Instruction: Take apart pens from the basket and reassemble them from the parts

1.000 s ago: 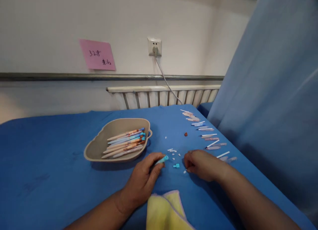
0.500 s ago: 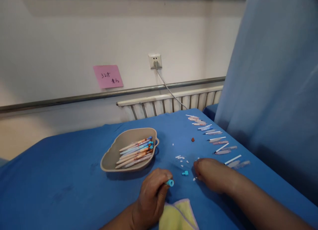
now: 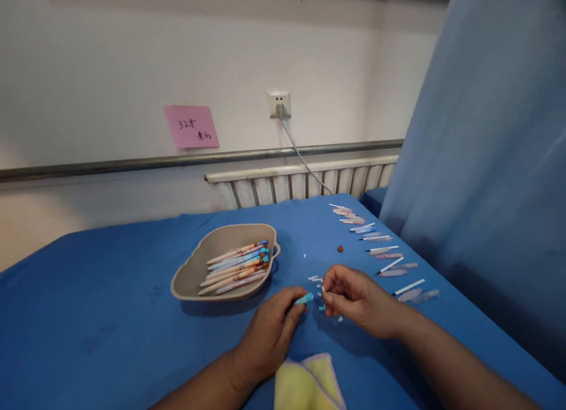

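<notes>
My left hand (image 3: 272,327) is closed round a light-blue tube-shaped piece (image 3: 305,298), whose open end points right. Just right of it, my right hand (image 3: 358,298) pinches a tiny white piece (image 3: 323,289) between thumb and fingertips. The two hands are close but apart. Small white pieces (image 3: 315,278) lie on the blue cloth behind the fingertips, and another sits below my right hand. A small turquoise part (image 3: 322,308) is partly hidden by my right fingers.
A beige tray (image 3: 190,283) of assembled pens stands left. Pen parts and white refills (image 3: 409,287) line the right edge. A brown piece (image 3: 340,248) lies mid-table; a yellow cloth (image 3: 307,386) is in front. A blue curtain (image 3: 486,162) hangs right.
My right hand has lifted from the cloth and moved left towards my left hand, now with a tiny white piece. The blue piece in my left hand has turned to point more to the right.
</notes>
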The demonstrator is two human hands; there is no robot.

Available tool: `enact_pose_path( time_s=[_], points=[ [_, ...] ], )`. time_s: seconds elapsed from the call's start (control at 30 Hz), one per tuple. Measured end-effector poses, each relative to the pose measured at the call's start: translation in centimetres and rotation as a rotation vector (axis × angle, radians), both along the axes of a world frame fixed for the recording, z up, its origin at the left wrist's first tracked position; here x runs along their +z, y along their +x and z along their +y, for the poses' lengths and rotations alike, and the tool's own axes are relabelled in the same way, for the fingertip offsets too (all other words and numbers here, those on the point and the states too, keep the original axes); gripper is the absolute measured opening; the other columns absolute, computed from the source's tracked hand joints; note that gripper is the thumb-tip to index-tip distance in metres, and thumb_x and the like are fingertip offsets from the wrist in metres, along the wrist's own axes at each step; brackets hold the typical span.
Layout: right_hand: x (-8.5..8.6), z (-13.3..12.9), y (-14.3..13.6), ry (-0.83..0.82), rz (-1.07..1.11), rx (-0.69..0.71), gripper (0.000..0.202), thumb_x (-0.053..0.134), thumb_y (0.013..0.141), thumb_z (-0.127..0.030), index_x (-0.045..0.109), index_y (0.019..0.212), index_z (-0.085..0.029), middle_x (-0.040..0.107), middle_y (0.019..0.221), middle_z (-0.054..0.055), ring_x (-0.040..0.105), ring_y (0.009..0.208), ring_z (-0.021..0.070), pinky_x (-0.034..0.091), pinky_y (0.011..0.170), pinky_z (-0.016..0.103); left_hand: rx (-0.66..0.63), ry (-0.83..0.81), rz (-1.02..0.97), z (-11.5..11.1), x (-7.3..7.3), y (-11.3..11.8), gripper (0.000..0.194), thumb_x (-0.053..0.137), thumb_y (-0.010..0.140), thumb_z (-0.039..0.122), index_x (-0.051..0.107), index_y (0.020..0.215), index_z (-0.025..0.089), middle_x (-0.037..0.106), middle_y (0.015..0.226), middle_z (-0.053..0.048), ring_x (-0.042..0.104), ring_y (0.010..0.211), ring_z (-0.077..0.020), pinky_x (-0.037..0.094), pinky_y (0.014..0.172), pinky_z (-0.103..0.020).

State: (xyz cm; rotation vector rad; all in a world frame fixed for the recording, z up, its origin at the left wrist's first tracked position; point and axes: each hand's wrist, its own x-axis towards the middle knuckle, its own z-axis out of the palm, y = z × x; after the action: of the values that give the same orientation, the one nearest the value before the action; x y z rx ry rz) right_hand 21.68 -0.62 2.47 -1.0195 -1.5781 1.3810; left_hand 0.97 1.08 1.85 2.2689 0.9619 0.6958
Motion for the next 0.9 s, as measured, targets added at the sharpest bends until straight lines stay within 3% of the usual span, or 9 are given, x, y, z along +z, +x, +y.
enact_pose_path(
  time_s=[0.27, 0.43, 0.63, 0.9],
  points=[
    [-0.6, 0.9, -1.2, -0.087, 0.189, -0.101, 0.034, 0.064, 0.073, -0.049, 0.048, 0.081, -0.019, 0.058, 0.056, -0.005, 0.058, 0.054, 0.0119, 0.044, 0.055, 0.025, -0.013, -0.028, -0.016, -0.1, 0.2, 0.1, 0.023, 0.039, 0.093, 0.026, 0.058, 0.104, 0.020, 0.066, 0.097, -0.005, 0.060, 0.087, -0.0157, 0.046, 0.080, -0.026],
    [-0.1, 1.3, 0.1, -0.054, 0.230, -0.174, 0.034, 0.070, 0.070, -0.042, 0.053, 0.089, -0.019, 0.060, 0.065, -0.003, 0.060, 0.056, 0.0116, 0.044, 0.054, 0.024, -0.006, -0.024, -0.003, 0.1, 0.2, 0.1, 0.024, 0.039, 0.093, 0.028, 0.057, 0.106, 0.020, 0.066, 0.094, -0.004, 0.060, 0.084, -0.0156, 0.047, 0.077, -0.026],
    [0.5, 2.0, 2.0, -0.002, 0.218, -0.352, 0.030, 0.074, 0.066, -0.040, 0.058, 0.078, -0.018, 0.064, 0.066, -0.001, 0.060, 0.058, 0.0127, 0.045, 0.056, 0.026, 0.033, 0.007, 0.003, 0.6, -0.1, 0.0, 0.025, 0.038, 0.093, 0.030, 0.057, 0.105, 0.020, 0.066, 0.089, -0.003, 0.061, 0.081, -0.0159, 0.047, 0.076, -0.027],
    [0.0, 1.7, 0.8, 0.001, 0.122, -0.337, 0.030, 0.072, 0.066, -0.044, 0.060, 0.068, -0.017, 0.059, 0.057, -0.002, 0.053, 0.055, 0.0109, 0.041, 0.054, 0.024, 0.021, -0.018, 0.023, 0.6, 0.0, 0.3, 0.023, 0.040, 0.092, 0.028, 0.058, 0.104, 0.020, 0.065, 0.092, -0.004, 0.060, 0.084, -0.0167, 0.046, 0.078, -0.028]
  ],
)
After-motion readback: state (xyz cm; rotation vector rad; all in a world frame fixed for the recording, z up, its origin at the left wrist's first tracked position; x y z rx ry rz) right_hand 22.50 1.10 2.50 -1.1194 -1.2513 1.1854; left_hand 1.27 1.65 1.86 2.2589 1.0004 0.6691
